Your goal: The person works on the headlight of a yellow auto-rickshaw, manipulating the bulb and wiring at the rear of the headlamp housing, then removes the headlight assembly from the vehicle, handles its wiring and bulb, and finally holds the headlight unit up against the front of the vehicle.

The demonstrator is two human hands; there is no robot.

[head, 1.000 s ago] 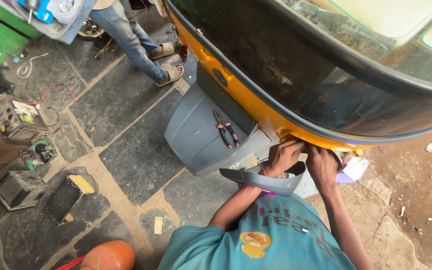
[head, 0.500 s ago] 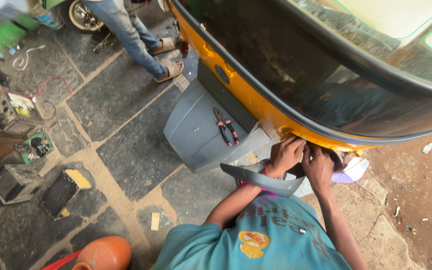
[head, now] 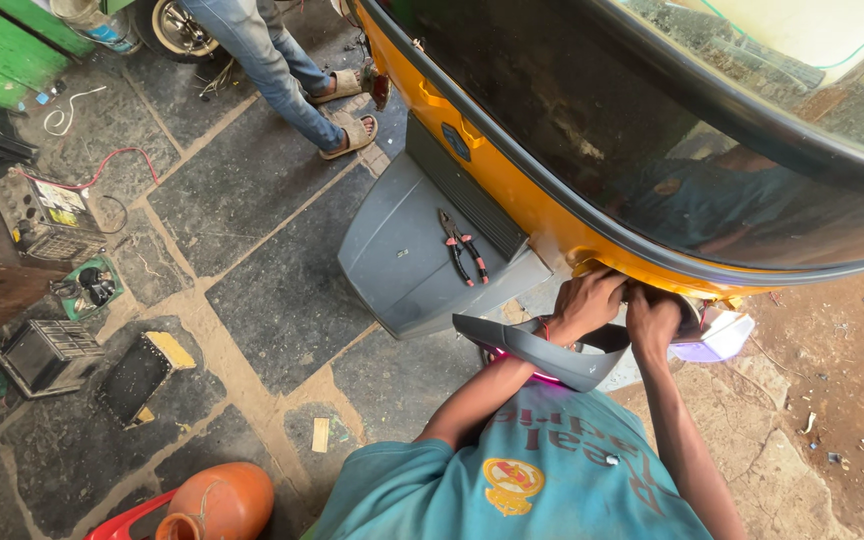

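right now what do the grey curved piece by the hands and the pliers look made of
Curved piece: looks like moulded plastic, matte grey, smooth with a thin bent edge. Pliers: probably dark metal jaws, with handles that seem sleeved in red and black plastic or rubber.

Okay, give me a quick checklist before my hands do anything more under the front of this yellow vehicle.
1. Both hands on the work: left hand and right hand are up under the yellow body edge: ok.
2. Grip on a part there: hidden by the fingers: cannot tell.
3. Grey trim piece secured: it hangs loose across the left forearm: not ok.
4. Pliers close by: lying on the grey panel: ok.
5. Bystander's feet clear: apart from the hands: ok.
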